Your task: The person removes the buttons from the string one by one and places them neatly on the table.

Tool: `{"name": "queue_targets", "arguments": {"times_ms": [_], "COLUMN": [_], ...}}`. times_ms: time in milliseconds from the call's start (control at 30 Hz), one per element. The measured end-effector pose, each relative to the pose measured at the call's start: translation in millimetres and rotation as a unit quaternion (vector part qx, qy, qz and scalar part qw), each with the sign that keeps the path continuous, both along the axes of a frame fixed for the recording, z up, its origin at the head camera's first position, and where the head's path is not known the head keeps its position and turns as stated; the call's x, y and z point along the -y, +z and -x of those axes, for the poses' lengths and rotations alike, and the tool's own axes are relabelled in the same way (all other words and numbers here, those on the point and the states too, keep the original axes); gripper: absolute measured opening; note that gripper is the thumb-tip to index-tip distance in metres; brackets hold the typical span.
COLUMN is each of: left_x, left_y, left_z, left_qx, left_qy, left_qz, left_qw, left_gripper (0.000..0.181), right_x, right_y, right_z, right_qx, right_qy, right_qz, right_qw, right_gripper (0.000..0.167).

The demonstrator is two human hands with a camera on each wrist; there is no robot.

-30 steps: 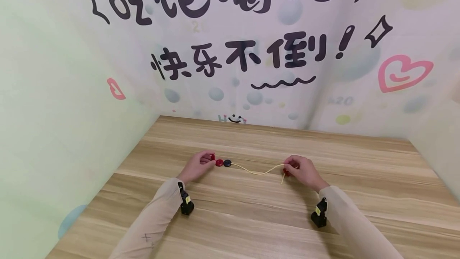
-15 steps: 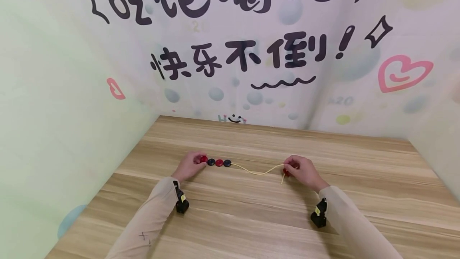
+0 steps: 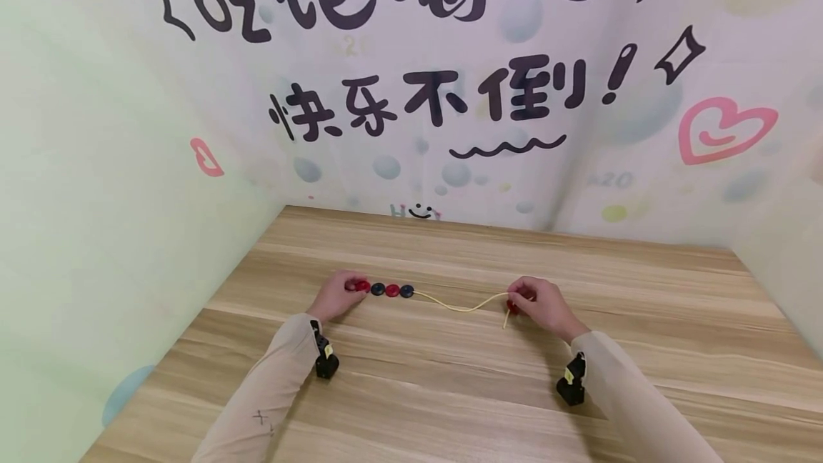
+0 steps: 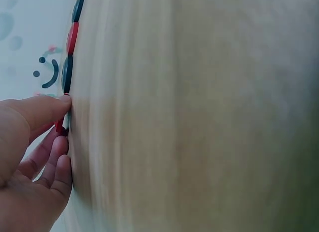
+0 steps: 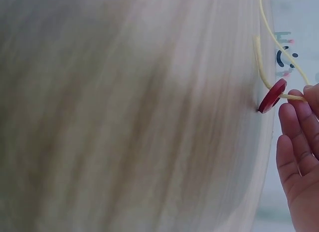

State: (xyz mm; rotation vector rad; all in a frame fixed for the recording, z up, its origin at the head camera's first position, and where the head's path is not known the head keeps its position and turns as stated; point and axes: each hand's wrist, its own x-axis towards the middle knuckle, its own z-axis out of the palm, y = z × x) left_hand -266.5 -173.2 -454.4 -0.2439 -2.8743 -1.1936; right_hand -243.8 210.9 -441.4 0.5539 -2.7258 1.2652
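Observation:
A row of round buttons alternating red and dark blue lies flat on the table, left of centre in the head view. My left hand (image 3: 337,295) pinches the outermost red button (image 3: 363,286) between thumb and fingers. Beside it sit a dark blue button (image 3: 378,289), a red one and another dark blue button (image 3: 407,291). From that last one a pale yellow cord (image 3: 453,309) runs in a loose curve to my right hand (image 3: 541,302), whose thumb and finger pinch it. Just past those fingertips a red button (image 5: 273,96) hangs tilted on the cord, whose short free end pokes beyond.
The wood-grain table (image 3: 437,377) reaches back to a printed wall sheet (image 3: 418,177). A pale wall (image 3: 128,198) borders it on the left. A small black camera is strapped to each wrist.
The left hand has shifted left, uncovering a dark blue button in the row, and holds the outermost red button, now turned flatter. The right hand and cord have stayed put.

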Motion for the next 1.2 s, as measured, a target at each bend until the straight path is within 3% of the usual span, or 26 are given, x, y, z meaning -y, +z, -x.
{"name": "queue_targets", "arguments": {"times_ms": [533, 633, 733, 867, 1200], "left_x": [-1.0, -2.4, -6.5, -19.0, -66.1], "left_y": [2.2, 4.2, 5.2, 8.1, 13.6], "left_z": [-1.1, -1.9, -1.6, -0.6, -0.7], "left_qx": [0.026, 0.014, -0.017, -0.047, -0.059], "left_qy": [0.023, 0.026, 0.021, 0.008, -0.046], "left_qz": [-0.041, -0.047, -0.047, -0.064, -0.140], "left_qw": [0.9986, 0.9984, 0.9985, 0.9968, 0.9873], "left_gripper": [0.036, 0.036, 0.035, 0.031, 0.023], "right_x": [1.0, 2.2, 3.6, 6.4, 18.0], "right_y": [1.5, 1.6, 1.4, 1.8, 5.5], "right_z": [-1.0, -1.3, -1.7, -2.1, -2.1], "right_qx": [0.001, 0.003, 0.007, 0.012, 0.014], "right_qy": [0.000, 0.003, 0.005, 0.007, 0.023], "right_qz": [-0.006, -0.003, 0.003, 0.006, 0.019], "right_qw": [1.0000, 1.0000, 1.0000, 0.9999, 0.9994], "right_gripper": [0.005, 0.005, 0.004, 0.006, 0.005]}}
